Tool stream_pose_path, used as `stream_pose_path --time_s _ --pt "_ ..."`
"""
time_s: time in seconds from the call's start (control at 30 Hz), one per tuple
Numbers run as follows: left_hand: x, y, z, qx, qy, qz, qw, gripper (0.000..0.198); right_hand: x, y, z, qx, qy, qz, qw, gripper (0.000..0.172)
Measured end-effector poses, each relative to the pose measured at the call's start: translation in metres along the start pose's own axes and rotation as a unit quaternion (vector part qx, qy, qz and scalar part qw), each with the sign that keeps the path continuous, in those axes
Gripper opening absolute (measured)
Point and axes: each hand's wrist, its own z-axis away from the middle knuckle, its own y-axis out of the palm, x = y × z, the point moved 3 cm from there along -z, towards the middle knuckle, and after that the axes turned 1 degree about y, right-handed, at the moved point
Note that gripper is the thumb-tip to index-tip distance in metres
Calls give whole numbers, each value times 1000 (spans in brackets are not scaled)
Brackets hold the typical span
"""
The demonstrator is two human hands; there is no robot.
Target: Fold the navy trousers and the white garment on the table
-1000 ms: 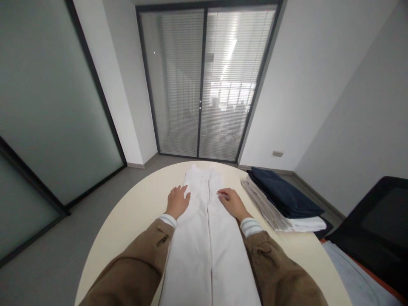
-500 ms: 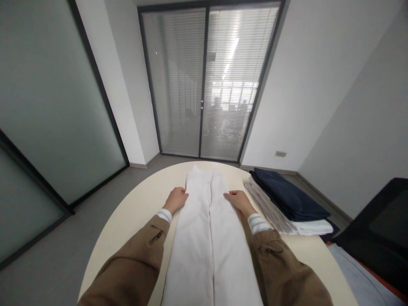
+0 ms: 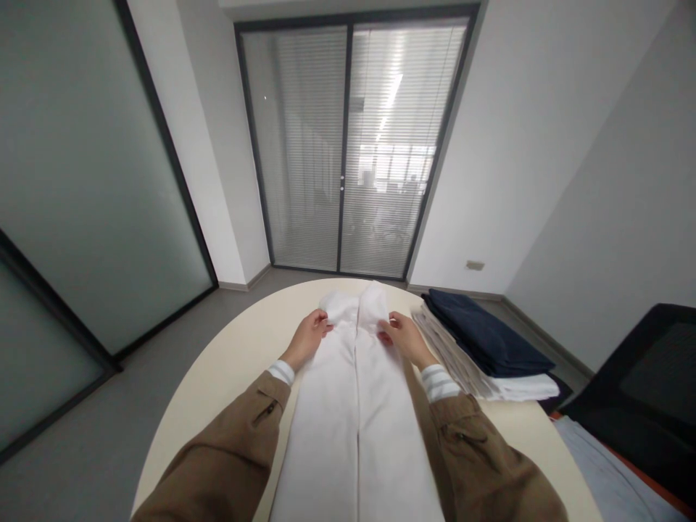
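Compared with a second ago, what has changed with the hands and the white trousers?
Both hands slid forward from lying flat on the white trousers and took hold of them. The left hand and the right hand now pinch the side edges near the far end, which is lifted and bunched. The near part still lies flat on the round table, and the stack of folded clothes is unmoved.

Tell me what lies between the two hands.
In the head view, the far end of the white trousers fills the gap; the left hand and right hand each pinch an edge, raised off the round table.
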Motion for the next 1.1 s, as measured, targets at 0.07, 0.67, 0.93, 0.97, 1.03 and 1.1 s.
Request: stream_pose_path --time_s 0.07,0.67,0.93,0.97,1.03,1.1 --pt "-5 -1 0 -9 39 -7 999 12 7 3 2 18 -49 -15 999 30" --pt "-49 -14 73 38 55 229 971 42 21 -21 62 30 -198 -58 978 43" --pt "-28 -35 126 224 -53 234 945 44 17 -39 121 292 -25 -79 953 39" --pt "-25 -36 131 248 -70 225 940 41 13 -40 125 317 -10 -76 945 39" --pt "-19 -38 138 280 -100 213 931 34 5 -39 132 355 27 -78 931 42" --pt "-14 -39 142 277 -114 204 932 32 -4 -37 135 366 63 -85 925 51"
